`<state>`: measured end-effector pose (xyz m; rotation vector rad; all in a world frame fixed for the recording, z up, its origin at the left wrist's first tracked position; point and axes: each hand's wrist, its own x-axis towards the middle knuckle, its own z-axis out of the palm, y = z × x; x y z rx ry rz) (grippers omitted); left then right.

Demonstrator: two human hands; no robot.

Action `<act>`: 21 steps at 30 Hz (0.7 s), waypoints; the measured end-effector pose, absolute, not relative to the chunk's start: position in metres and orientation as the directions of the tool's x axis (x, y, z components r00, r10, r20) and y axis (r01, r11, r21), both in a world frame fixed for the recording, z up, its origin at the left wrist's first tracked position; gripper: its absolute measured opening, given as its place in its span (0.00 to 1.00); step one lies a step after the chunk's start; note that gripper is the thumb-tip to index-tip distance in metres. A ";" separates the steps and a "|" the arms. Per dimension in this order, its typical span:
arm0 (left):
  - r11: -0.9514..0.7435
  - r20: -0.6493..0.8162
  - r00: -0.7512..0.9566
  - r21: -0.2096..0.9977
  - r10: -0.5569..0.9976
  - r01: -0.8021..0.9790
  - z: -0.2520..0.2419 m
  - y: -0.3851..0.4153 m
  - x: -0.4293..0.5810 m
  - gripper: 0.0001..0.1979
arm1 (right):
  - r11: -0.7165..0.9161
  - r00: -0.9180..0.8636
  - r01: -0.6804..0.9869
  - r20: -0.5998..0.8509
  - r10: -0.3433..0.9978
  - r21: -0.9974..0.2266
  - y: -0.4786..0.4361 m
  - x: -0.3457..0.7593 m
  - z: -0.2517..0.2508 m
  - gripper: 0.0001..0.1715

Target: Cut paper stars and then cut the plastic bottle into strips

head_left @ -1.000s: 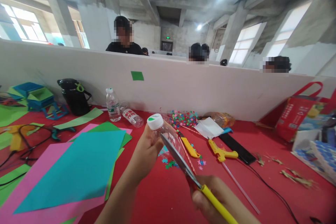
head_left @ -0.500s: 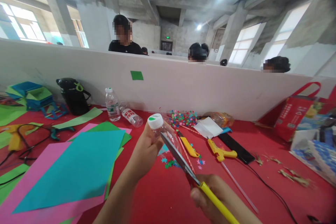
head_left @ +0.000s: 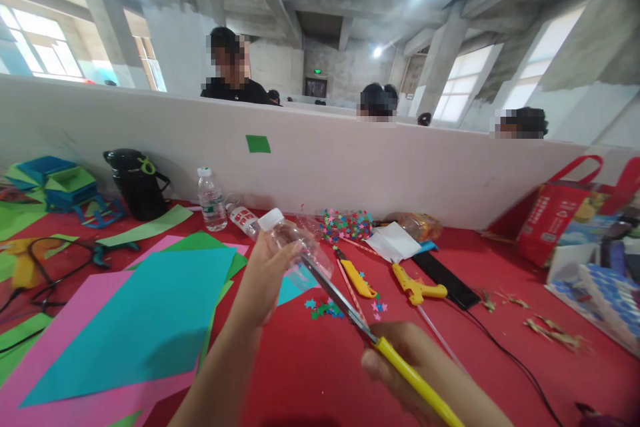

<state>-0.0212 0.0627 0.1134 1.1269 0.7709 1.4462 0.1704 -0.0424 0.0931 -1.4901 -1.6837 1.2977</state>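
Note:
My left hand [head_left: 263, 273] is closed round a clear plastic bottle [head_left: 295, 237] with a white cap, tilted with the cap toward the upper left. In my right hand [head_left: 400, 360] is a pair of scissors [head_left: 345, 303] with yellow handles. Its blades look nearly together and point up and left, with the tips at the side of the bottle near my left thumb. Whether the tips pierce the plastic I cannot tell. Under the bottle lies a piece of blue paper [head_left: 295, 288], and small coloured stars [head_left: 325, 309] are scattered close by.
Coloured paper sheets [head_left: 145, 313] are stacked at left. Behind them stand a black jug [head_left: 137, 187] and a water bottle [head_left: 212, 203]. A yellow utility knife [head_left: 357, 279], a glue gun [head_left: 417, 285] with its cord, and a red bag [head_left: 550, 217] lie toward the right. A white partition [head_left: 350, 167] crosses behind.
The bottle has tipped further over and shifted left with my left hand, so its cap shows from the side. The scissor tips have moved slightly down and left along it.

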 end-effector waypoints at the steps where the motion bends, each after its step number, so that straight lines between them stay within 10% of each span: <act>1: -0.184 0.217 0.049 0.911 0.975 -0.370 0.112 0.063 -0.021 0.13 | -0.073 -0.215 0.391 -0.168 0.962 -0.917 -0.043 0.170 0.093 0.29; 10: 0.052 0.098 0.380 0.929 0.920 -0.366 0.099 0.041 0.017 0.24 | 0.052 0.213 0.223 0.101 0.972 -0.973 -0.038 0.163 0.110 0.17; 21: 0.079 0.088 0.326 0.882 0.941 -0.464 0.094 0.036 0.032 0.21 | 0.095 0.168 0.481 0.198 0.966 -0.871 -0.029 0.165 0.085 0.07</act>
